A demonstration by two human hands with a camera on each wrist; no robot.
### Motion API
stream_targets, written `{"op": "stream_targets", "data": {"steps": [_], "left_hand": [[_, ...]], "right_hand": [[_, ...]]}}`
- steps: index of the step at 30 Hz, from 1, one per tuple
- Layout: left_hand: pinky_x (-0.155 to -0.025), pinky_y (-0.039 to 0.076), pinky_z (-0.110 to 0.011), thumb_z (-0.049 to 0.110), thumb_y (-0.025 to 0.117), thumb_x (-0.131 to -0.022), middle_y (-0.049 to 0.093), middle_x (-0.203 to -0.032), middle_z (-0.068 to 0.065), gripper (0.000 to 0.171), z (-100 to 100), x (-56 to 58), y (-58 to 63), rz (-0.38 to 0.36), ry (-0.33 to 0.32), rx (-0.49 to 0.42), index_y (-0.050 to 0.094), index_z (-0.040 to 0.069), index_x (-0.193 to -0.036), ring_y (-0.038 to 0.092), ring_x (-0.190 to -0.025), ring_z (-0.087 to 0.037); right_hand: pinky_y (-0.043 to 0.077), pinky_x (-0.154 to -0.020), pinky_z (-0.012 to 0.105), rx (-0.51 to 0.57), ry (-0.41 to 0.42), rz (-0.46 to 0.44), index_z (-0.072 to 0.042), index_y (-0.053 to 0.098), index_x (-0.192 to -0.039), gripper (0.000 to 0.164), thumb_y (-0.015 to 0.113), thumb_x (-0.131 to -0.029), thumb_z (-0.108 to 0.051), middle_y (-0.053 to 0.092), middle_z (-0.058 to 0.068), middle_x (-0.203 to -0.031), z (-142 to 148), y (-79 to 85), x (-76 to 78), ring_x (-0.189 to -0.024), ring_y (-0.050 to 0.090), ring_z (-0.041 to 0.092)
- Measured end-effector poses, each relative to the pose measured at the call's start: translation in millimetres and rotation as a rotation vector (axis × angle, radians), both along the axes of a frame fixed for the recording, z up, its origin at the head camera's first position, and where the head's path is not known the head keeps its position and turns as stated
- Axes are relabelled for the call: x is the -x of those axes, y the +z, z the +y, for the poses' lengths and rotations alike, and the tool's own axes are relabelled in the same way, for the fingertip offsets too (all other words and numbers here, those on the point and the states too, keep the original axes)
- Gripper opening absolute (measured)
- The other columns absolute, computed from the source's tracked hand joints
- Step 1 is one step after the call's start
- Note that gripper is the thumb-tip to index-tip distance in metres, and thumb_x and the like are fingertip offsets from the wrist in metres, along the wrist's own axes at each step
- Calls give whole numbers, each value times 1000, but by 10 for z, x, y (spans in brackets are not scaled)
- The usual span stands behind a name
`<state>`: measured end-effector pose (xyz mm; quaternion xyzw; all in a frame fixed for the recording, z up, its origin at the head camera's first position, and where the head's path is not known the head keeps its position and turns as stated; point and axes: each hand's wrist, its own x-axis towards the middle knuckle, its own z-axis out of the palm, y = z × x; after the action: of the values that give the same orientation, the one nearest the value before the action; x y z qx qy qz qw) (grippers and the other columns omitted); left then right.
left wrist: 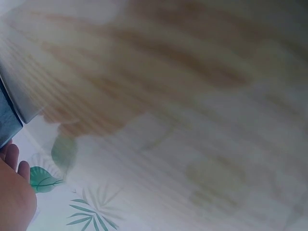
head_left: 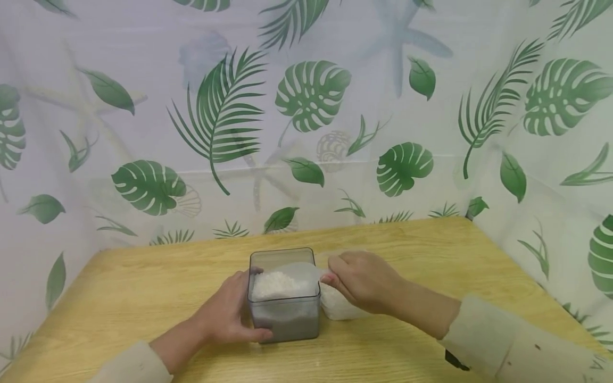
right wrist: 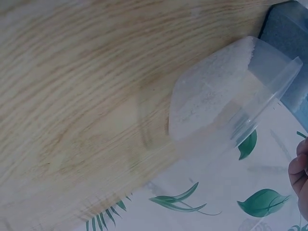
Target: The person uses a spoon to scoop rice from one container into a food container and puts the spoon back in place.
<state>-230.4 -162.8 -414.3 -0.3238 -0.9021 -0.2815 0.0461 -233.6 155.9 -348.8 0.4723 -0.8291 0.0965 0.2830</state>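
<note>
A square, see-through grey container (head_left: 287, 322) stands on the table and holds white grains (head_left: 275, 286). My left hand (head_left: 234, 311) grips it from the left, thumb on the front and fingers round the far side. My right hand (head_left: 364, 279) is curled at the container's right rim, gripping what looks like a translucent white scoop (head_left: 304, 274) that reaches inside over the grains. The scoop's handle is hidden in the hand. Beneath that hand sits a clear plastic tub (right wrist: 207, 91), partly filled with white grains and close beside the grey container.
The wood-grain table (head_left: 191, 284) runs back to a white curtain (head_left: 345, 202) printed with green leaves, which also closes both sides. A small black object (head_left: 456, 360) shows under the right sleeve.
</note>
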Motion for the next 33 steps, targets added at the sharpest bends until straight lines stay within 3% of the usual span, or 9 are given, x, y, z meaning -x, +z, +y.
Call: {"op": "stream_targets", "data": {"steps": [11,17,26,33], "left_hand": [[-105,42,-51,69,78,-68,54,-134,4,104,-14,-11,-1,23,1,2,37,13,-146,48,-122,-14],[-105,42,-52,68,78,-68,53,-135,-1,108,0,-21,-18,-21,6,1,36,9,-148,48,-123,-18],[-105,43,-50,70,78,-67,53,-135,-1,109,-8,4,-14,-2,12,7,36,9,-148,48,-123,-18],[-107,41,-51,71,77,-67,52,-137,-2,111,0,-15,-2,-15,21,17,35,7,-148,48,-125,-18]], "right_hand": [[20,-50,16,54,19,23,-16,39,-72,52,15,-108,-45,27,-11,-61,112,135,-12,-57,20,0],[21,-51,15,81,1,24,-17,39,-73,52,16,-108,-47,27,-11,-62,271,94,17,-58,21,0],[26,-51,15,110,-23,12,-18,42,-73,52,17,-107,-49,31,-13,-62,497,105,27,-58,25,-1],[21,-53,15,123,-59,-20,-19,38,-73,47,23,-107,-48,24,-14,-65,797,135,3,-61,18,-3]]}}
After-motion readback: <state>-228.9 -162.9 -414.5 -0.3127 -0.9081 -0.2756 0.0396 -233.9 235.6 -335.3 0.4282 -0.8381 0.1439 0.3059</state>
